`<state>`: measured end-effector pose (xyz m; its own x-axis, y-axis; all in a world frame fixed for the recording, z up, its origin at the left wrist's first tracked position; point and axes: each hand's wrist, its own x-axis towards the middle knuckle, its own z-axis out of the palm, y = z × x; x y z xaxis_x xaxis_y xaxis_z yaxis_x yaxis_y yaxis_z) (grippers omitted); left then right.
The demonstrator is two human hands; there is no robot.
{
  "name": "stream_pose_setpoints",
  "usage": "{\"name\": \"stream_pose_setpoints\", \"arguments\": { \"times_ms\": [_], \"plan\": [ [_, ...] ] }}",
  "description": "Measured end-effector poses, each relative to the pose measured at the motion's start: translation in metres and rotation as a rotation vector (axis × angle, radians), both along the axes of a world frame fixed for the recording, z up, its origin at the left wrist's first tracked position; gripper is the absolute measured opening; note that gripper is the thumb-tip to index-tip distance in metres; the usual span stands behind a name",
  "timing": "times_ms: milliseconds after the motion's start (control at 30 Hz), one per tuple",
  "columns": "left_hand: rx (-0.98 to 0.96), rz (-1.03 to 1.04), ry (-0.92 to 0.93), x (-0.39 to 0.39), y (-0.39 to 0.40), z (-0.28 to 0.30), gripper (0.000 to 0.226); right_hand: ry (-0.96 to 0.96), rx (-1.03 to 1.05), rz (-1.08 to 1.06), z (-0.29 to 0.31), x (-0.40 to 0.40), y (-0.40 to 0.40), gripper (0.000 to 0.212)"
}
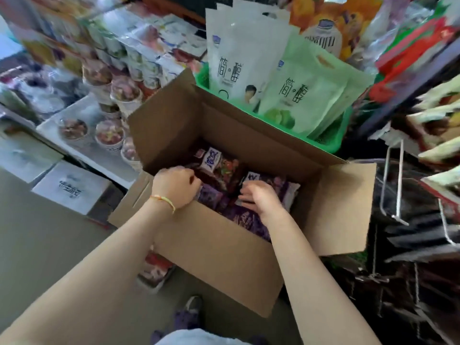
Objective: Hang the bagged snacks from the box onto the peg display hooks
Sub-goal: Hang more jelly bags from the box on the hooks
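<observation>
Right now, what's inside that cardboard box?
The cardboard box holds purple bagged snacks, with a red packet among them. Both the left hand and the right hand reach in. Lower layers and the bottom are covered.

1. Both forearms are bare and extend forward and downward from the lower edge of the view, converging toward the centre.
2. Left hand (175, 188): back of the hand faces up; the fingers are curled under toward the palm. Whether they pinch anything cannot be determined, since the fingertips are hidden.
3. Left wrist: carries a thin yellow-and-red cord bracelet (163, 200).
4. Right hand (258, 197): palm faces down and leftward; the fingers are bent at the knuckles and point toward the left hand. The image is blurred; whether they grip anything is not resolvable.
5. The two hands are near each other but not touching.
</observation>
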<state>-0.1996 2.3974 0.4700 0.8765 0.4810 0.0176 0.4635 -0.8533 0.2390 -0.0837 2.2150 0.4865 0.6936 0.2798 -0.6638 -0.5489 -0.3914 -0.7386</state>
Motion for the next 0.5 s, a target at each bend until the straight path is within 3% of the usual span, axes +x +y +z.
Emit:
{"name": "stream_pose_setpoints", "arguments": {
  "times_ms": [133, 300, 500],
  "plan": [
    [-0.043, 0.053, -0.022, 0.001, 0.011, -0.005, 0.038, 0.135, 0.047, -0.102, -0.028, 0.015, 0.031, 0.035],
    [-0.008, -0.009, -0.382, -0.003, 0.008, -0.021, 0.036, 0.186, -0.034, -0.197, -0.045, 0.017, 0.057, 0.018],
    [0.014, -0.015, -0.414, 0.002, 0.011, -0.029, 0.035, 0.255, 0.009, -0.300, -0.055, 0.026, 0.073, 0.029]
  ]
}}
